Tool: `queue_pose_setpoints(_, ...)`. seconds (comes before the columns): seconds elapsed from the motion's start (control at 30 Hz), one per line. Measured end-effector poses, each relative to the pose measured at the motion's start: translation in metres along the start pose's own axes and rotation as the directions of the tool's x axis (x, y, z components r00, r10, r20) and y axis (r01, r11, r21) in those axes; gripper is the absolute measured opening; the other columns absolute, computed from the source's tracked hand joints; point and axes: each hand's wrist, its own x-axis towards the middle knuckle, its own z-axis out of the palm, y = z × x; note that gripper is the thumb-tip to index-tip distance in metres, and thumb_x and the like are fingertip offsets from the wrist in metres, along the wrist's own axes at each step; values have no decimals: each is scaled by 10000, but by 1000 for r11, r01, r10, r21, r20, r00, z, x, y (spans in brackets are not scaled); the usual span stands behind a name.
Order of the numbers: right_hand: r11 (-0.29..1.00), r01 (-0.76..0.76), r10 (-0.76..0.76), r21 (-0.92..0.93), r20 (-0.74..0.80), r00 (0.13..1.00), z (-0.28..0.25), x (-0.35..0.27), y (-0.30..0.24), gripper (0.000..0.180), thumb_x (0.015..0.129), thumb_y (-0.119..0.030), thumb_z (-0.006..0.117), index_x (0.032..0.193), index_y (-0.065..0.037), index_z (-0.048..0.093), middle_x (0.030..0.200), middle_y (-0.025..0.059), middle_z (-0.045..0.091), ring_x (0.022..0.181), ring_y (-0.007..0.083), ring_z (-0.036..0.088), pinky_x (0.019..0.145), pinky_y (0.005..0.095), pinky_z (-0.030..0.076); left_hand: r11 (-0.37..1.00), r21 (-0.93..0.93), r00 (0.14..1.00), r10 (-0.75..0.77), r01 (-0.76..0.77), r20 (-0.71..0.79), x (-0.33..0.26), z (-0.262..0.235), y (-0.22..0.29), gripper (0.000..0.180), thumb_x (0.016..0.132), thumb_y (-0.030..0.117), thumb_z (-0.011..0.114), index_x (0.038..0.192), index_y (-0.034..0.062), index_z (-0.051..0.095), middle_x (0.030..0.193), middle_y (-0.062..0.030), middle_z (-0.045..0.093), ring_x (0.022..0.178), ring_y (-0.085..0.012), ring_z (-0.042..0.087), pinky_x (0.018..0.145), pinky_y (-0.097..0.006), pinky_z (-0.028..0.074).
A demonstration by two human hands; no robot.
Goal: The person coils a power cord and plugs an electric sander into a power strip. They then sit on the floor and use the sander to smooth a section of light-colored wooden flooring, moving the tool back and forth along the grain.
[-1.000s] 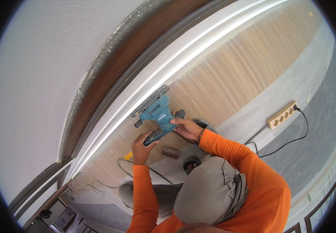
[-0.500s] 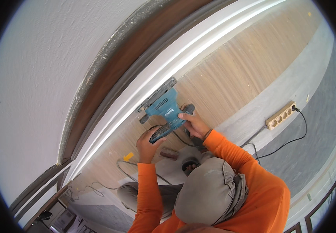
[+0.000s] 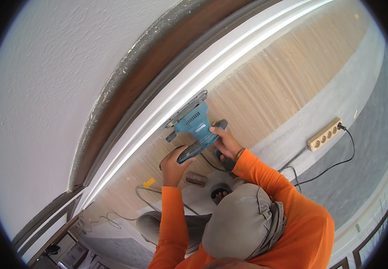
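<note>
A teal power sander (image 3: 195,126) is held on its side, its dark flat pad facing the white trim (image 3: 156,127) along the foot of the wall. The pad appears to touch the trim. My left hand (image 3: 175,167) wraps round the sander's rear handle, with some fingers hidden beneath. My right hand (image 3: 226,141) grips the front end near the dark knob, thumb on top of the body. A reddish-brown block (image 3: 196,179) lies on the floor near my left hand.
A beige power strip (image 3: 324,135) with a black plug lies on the grey floor to the right. Cables (image 3: 151,188) loop over the floor on both sides. A yellow arrow marker (image 3: 149,182) lies on the wood-look floor (image 3: 265,85). Dark sandals (image 3: 221,190) are close below the sander.
The sander has slid slightly to the right along the white trim. Both hands have moved with it, keeping their grip.
</note>
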Motion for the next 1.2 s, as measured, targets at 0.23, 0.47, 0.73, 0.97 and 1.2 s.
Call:
queue_pose_setpoints(0.23,999,37,-34,34,-85,996,-20,14,-5,383,941,-163,765,1215,-96,506,1147,71,565,1096,211,587,1033,414,491,999,39,1000,20,-20,6,14,15,13,506,688,257,950,1126,80,768,1007,-116,772,890,-290,749,802,-359,577)
queue_pose_setpoints(0.47,996,91,-90,9,-81,993,6,-4,4,313,936,-163,767,1141,-85,543,1065,51,586,1011,179,597,918,368,512,999,42,1000,9,-8,-6,-3,-7,14,508,699,268,951,1136,82,770,1031,-126,776,891,-293,752,806,-363,578)
queue_pose_setpoints(0.73,979,196,-203,-62,-126,971,-23,26,-8,301,923,-143,763,1116,-69,545,1006,37,593,918,157,613,825,342,539,999,9,998,31,-31,54,24,40,-16,504,734,325,931,1136,71,763,1015,-126,772,901,-299,748,792,-376,575)
queue_pose_setpoints(0.97,938,325,-338,-121,-108,935,-23,15,-49,321,920,-149,770,1122,-52,540,1023,54,603,945,157,625,826,332,541,997,-20,996,70,-68,57,44,58,17,488,736,218,938,1143,25,749,1012,-147,767,890,-310,736,819,-377,561)
queue_pose_setpoints(1.2,929,340,-353,-146,-81,932,23,-16,-30,357,893,-158,805,1115,-60,543,1032,53,598,965,158,614,847,329,524,995,-62,997,81,-80,12,14,13,22,516,693,204,949,1144,58,746,1022,-125,771,911,-304,745,813,-378,574)
